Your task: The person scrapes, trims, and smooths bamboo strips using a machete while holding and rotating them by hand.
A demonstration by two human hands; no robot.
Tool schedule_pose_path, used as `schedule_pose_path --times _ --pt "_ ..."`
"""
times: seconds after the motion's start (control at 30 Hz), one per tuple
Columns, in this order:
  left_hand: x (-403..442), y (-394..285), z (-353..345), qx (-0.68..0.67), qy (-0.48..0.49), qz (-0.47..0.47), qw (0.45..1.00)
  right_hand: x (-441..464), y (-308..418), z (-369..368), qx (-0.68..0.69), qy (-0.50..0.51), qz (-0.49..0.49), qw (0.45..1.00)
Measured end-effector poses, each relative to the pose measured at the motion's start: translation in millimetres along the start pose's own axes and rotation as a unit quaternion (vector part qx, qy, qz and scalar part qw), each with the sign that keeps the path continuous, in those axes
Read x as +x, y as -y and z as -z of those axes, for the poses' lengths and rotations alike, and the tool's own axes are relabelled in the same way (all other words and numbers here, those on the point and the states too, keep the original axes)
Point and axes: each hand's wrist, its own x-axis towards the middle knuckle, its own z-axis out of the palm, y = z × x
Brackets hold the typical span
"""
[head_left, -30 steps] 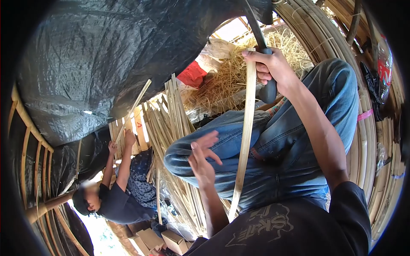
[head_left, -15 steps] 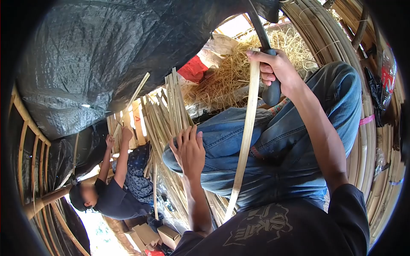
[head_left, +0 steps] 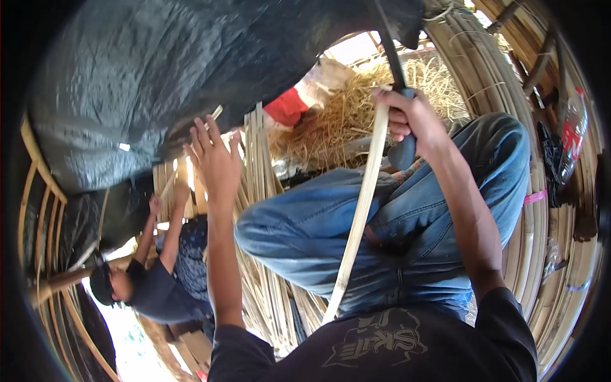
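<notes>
My right hand (head_left: pixel 410 121) is closed around the dark handle of a long knife (head_left: pixel 403 153), whose blade points up and away. The same hand pinches the top end of a pale bamboo strip (head_left: pixel 361 219) under its thumb. This strip runs down across my lap to my shirt. My left hand (head_left: pixel 217 162) is raised off to the left with its fingers spread, holding nothing. Behind it are upright bamboo strips (head_left: pixel 256 143), part of a pile beside my left knee.
Another person (head_left: pixel 168 280) sits at the left, arms raised toward a strip. A black tarp (head_left: pixel 210 57) hangs ahead. Straw-like shavings (head_left: pixel 337 124) lie beyond my legs. Bundled bamboo strips (head_left: pixel 528 248) curve along my right, near a plastic bottle (head_left: pixel 573 137).
My left hand has lifted from beside my knee, moving up and left, fingers spreading wider. My right hand keeps hold of the knife and strip, nearly unmoved. The view has shifted slightly.
</notes>
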Motion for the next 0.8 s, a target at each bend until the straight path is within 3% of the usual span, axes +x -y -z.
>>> schedule_pose_path --times 0.03,0.07,0.1,0.17,0.2,0.27,0.3,0.33,0.37,0.4,0.43,0.47,0.53,0.6,0.63,0.7,0.77,0.8 --pt "-1 -31 35 -0.212 0.12 0.002 0.97 1 3 -1 -0.002 -0.016 0.004 1.0" --pt "-11 -63 64 -0.406 0.242 0.013 0.881 1 2 -2 -0.006 -0.025 -0.002 1.0" --pt "-40 -79 36 -0.486 0.278 -0.143 0.816 4 0 -1 -0.003 -0.014 -0.002 1.0" --pt "-87 -101 28 -0.349 0.346 -0.377 0.785 3 -2 -4 0.007 -0.006 -0.014 1.0" --pt "-82 -96 20 -0.348 0.345 -0.369 0.79 3 -1 -4 0.014 -0.006 -0.019 1.0" --pt "-32 -70 -1 -0.277 0.6 -0.115 0.742 -1 -1 -1 0.035 -0.002 -0.028 0.999" --pt "-23 -51 -30 -0.071 0.571 -0.066 0.816 -5 -1 -2 0.029 0.0 -0.028 0.999" --pt "-29 -9 -78 0.045 0.501 -0.121 0.856 -6 1 -3 0.022 0.005 -0.023 0.999" --pt "-25 20 -110 0.164 0.412 -0.177 0.878 -8 5 -4 0.023 0.005 -0.015 1.0" --pt "-11 10 -90 0.169 0.403 -0.183 0.881 -6 9 -5 0.029 0.002 -0.004 1.0" --pt "-5 -9 -50 -0.027 0.371 -0.117 0.921 -5 10 -7 0.015 0.001 0.006 1.0" --pt "-10 -31 -14 -0.223 0.33 -0.042 0.916 -6 8 -8 0.0 0.002 0.01 1.0" --pt "-33 -91 24 -0.46 0.31 -0.108 0.825 -4 3 -8 0.01 0.01 0.004 1.0" --pt "-96 -113 -1 -0.403 0.311 -0.338 0.792 -1 -1 -3 0.012 0.025 0.008 1.0" --pt "-84 -113 -1 -0.409 0.299 -0.336 0.794 -4 1 -4 0.001 0.012 0.001 1.0" --pt "-43 -86 -2 -0.269 0.604 -0.202 0.723 -9 5 -2 0.021 0.017 -0.012 1.0" --pt "-15 -64 -41 0.118 0.599 -0.163 0.775 -13 3 -5 0.03 0.021 -0.021 0.999" --pt "-19 -51 -43 0.122 0.595 -0.164 0.777 -11 2 -6 0.043 0.034 -0.016 0.998"
